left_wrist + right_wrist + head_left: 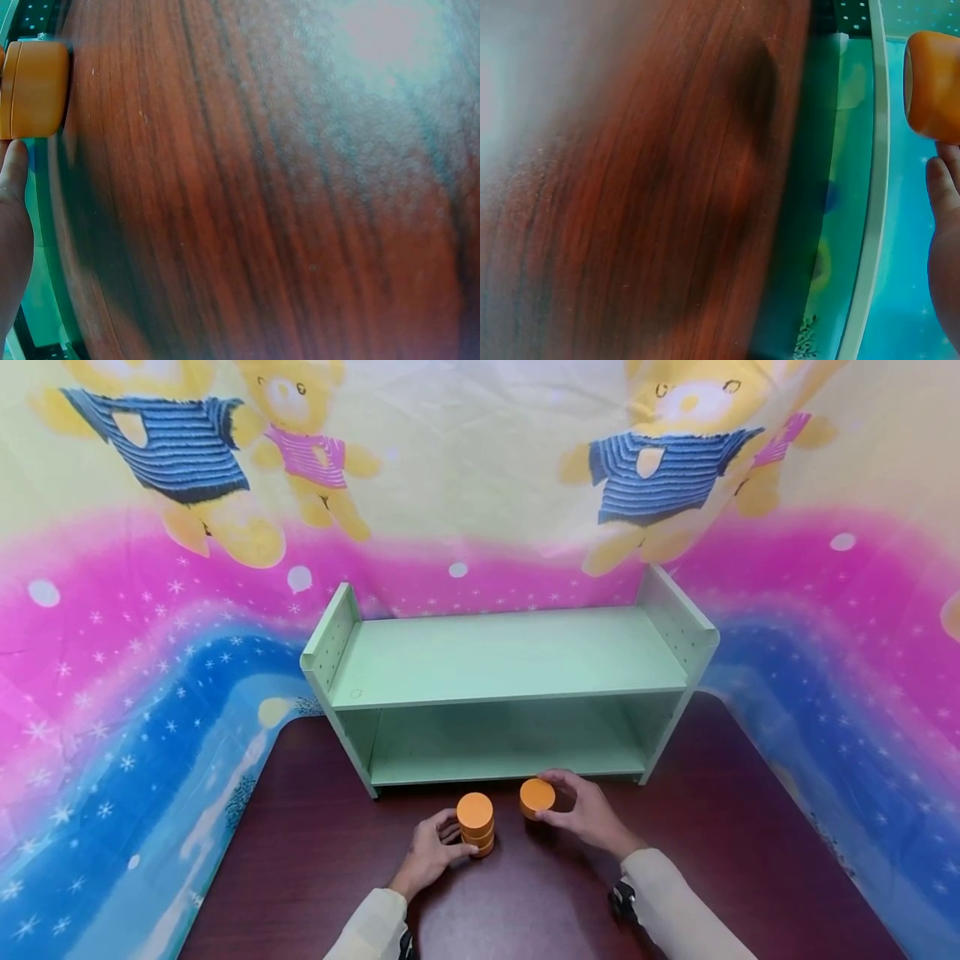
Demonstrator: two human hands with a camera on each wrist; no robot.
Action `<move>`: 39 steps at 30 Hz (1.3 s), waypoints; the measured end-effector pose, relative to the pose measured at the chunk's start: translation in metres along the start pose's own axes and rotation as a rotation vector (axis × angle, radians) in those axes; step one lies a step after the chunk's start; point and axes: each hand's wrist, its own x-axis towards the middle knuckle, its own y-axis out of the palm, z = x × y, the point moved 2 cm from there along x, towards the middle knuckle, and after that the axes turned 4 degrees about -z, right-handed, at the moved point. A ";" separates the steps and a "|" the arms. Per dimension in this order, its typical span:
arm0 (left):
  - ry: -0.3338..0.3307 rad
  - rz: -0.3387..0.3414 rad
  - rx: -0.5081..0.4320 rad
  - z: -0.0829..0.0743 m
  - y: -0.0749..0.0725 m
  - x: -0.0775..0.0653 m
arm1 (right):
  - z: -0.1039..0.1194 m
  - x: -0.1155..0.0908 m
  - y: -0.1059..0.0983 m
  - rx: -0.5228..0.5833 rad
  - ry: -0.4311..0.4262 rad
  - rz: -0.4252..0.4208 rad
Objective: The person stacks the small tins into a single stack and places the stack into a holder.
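Observation:
A short stack of orange round, flat-topped containers [476, 815] stands on the table in front of the shelf. My left hand [432, 853] holds the stack from the left, thumb at its lower front and fingers along its far side. To its right, my right hand [588, 814] grips a single orange round container [537, 799] between thumb and fingers, held above the table with its shadow below. In the left wrist view, a fingertip meets the bottom container [37, 90]. The right wrist view shows part of the held container [934, 86] at the edge, above the fingers.
A pale green two-tier shelf [510, 656] stands at the back of the dark red-brown table [300, 860], its side panels rising above the top board. Behind and beside the table hangs a cloth [465, 485] printed with teddy bears.

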 end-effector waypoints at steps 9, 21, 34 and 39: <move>-0.005 0.000 0.000 0.024 0.000 0.007 | 0.005 0.002 -0.001 -0.012 -0.015 0.004; -0.009 -0.001 -0.016 0.024 -0.001 0.008 | 0.013 0.006 -0.002 0.001 -0.056 0.001; 0.047 0.004 0.037 0.024 0.000 0.007 | 0.025 0.013 -0.003 0.040 -0.082 0.012; 0.056 0.000 0.053 0.025 0.000 0.007 | 0.028 0.014 -0.003 0.033 -0.095 0.010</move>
